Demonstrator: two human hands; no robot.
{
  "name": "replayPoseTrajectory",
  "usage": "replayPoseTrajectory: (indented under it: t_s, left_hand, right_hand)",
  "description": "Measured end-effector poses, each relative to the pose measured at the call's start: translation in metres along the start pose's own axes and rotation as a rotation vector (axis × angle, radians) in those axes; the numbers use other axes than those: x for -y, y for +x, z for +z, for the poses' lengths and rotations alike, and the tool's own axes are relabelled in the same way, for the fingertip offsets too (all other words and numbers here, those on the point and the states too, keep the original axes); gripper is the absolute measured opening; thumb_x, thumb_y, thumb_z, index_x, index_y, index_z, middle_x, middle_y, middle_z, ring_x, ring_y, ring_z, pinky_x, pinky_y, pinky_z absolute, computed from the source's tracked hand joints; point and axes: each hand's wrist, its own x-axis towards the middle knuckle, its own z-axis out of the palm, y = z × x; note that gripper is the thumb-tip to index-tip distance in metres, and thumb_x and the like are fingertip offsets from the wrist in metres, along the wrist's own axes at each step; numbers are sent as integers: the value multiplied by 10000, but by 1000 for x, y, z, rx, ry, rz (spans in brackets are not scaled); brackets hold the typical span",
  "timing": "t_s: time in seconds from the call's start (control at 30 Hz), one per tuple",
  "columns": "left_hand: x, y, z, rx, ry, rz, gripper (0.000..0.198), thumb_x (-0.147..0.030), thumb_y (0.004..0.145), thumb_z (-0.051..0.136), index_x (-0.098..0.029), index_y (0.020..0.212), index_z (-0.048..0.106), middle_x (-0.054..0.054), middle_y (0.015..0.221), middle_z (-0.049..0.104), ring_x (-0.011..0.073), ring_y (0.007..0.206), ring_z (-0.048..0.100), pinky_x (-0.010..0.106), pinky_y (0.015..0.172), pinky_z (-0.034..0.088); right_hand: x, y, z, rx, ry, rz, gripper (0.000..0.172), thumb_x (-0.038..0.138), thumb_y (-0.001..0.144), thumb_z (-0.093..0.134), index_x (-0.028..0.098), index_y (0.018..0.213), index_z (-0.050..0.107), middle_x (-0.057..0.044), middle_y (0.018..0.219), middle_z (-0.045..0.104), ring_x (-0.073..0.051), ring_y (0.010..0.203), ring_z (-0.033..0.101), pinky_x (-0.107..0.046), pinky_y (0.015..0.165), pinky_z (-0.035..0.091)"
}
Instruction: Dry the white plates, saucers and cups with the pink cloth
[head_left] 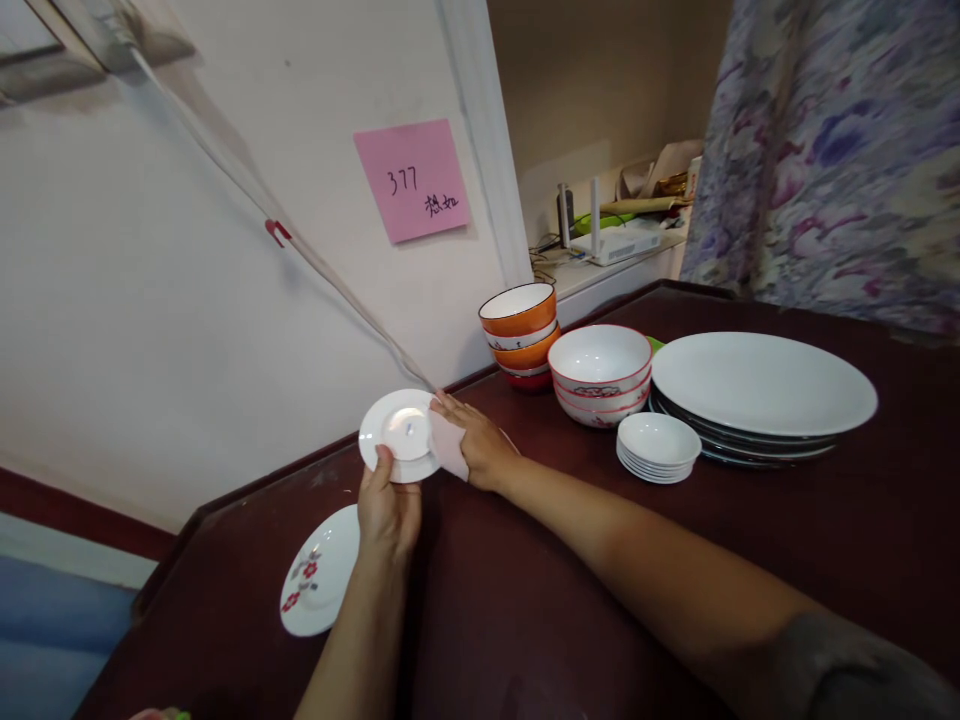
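Note:
My left hand (388, 508) grips a small white plate (401, 425) by its near edge, thumb on top, and holds it tilted above the table. Its underside seems to face me, with a small mark in the middle. At the plate's right edge, my right hand (480, 445) presses a pale pink cloth or tissue (448, 447) against it. Below and to the left, partly hidden by my left forearm, lies a white plate with red flowers (319, 585). A sliver of something pale shows behind my right hand, too hidden to name.
On the dark red table (480, 620) stand stacked orange and white bowls (521, 325), red-rimmed white bowls (602, 370), small white dishes (658, 445) and large white plates (761, 385). A cable (330, 270) runs down the wall behind. A router (615, 243) sits on a ledge.

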Motion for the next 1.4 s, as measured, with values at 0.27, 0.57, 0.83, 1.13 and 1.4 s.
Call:
replayPoseTrajectory:
  t_s: [0.27, 0.57, 0.83, 1.13, 1.4]
  left_hand:
    - [-13, 16, -14, 62, -253, -88, 481, -397, 972, 336, -161, 1351, 515, 166, 1247, 641, 250, 1206, 566, 432, 1045, 416]
    - [-15, 8, -4, 71, -214, -75, 502, -400, 977, 294, -146, 1353, 509, 165, 1261, 632, 253, 1226, 548, 443, 1076, 380]
    - [9, -14, 9, 106, 70, -150, 341, -239, 939, 473, -105, 1219, 613, 153, 1169, 683, 217, 1068, 650, 379, 1021, 455]
    - [-3, -12, 2, 87, -41, -360, 534, -497, 934, 387, -76, 1169, 616, 185, 1026, 705, 291, 1051, 653, 427, 905, 524]
    - [-26, 12, -23, 70, -131, -231, 616, -511, 939, 314, -54, 1294, 528, 174, 911, 709, 252, 811, 696, 398, 761, 564]
  right_hand:
    - [42, -10, 7, 184, -156, -199, 614, 157, 822, 493, 63, 1420, 391, -136, 1554, 245, -226, 1453, 151, -427, 1190, 59]
    - [41, -10, 4, 139, -46, -121, 640, 127, 838, 426, 86, 1463, 295, -87, 1578, 191, -159, 1459, 111, -388, 1195, 90]
    - [15, -2, -11, 70, -20, 124, 807, 309, 843, 562, 117, 1507, 145, -138, 1592, 86, -233, 1468, 24, -467, 1175, 108]
    - [45, -7, -5, 175, -240, -340, 501, 240, 880, 459, 101, 1362, 463, -90, 1490, 399, -232, 1416, 235, -460, 1173, 100]
    - [44, -8, 0, 206, -281, -586, 574, 185, 778, 478, 79, 1342, 480, -66, 1481, 417, -176, 1427, 229, -390, 1195, -3]
